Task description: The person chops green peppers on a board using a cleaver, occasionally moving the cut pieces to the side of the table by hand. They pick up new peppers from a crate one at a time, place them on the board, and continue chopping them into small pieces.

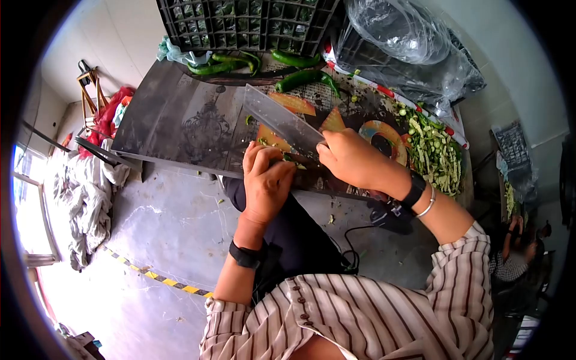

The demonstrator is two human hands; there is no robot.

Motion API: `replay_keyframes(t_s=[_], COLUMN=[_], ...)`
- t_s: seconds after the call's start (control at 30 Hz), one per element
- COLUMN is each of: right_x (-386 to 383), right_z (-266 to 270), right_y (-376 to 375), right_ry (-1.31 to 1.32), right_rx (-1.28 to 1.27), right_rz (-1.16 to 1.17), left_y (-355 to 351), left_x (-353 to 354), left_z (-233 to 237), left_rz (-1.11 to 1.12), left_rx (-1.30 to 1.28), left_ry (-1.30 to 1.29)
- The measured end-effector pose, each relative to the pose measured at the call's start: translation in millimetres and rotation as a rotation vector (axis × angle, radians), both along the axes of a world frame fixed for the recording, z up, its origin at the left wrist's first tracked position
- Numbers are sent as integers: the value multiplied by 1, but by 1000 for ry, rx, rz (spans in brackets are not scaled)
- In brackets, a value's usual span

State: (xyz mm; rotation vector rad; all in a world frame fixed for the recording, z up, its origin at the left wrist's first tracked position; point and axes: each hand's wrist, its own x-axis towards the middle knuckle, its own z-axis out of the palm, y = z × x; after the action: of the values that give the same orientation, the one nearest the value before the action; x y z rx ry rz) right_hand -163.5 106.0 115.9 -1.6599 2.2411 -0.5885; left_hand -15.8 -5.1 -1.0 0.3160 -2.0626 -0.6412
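My right hand is closed around the handle end of a cleaver, whose broad blade points up and left over the table. My left hand is at the table's near edge, fingers curled and pressed down. Beside its fingertips shows a bit of green pepper, mostly hidden by the hand. Small green scraps lie around the blade. To the right of my right hand is a heap of sliced green peppers. Whole green peppers lie along the table's far side.
A black plastic crate stands at the back, with clear plastic bags to its right. The dark patterned table has a near edge above my legs. Grey cloth hangs at left. Another person sits at far right.
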Motion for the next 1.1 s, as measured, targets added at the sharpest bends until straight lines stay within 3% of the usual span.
replay_keyframes(t_s=[0.5, 1.1], right_x=[8, 11], right_z=[6, 8], right_y=[6, -1], right_ry=[76, 6], right_rx=[185, 230], right_rz=[167, 101], left_y=[-2, 2], left_x=[-2, -4], left_z=[0, 5], left_rz=[-4, 20], left_rx=[1, 67], left_ry=[8, -3])
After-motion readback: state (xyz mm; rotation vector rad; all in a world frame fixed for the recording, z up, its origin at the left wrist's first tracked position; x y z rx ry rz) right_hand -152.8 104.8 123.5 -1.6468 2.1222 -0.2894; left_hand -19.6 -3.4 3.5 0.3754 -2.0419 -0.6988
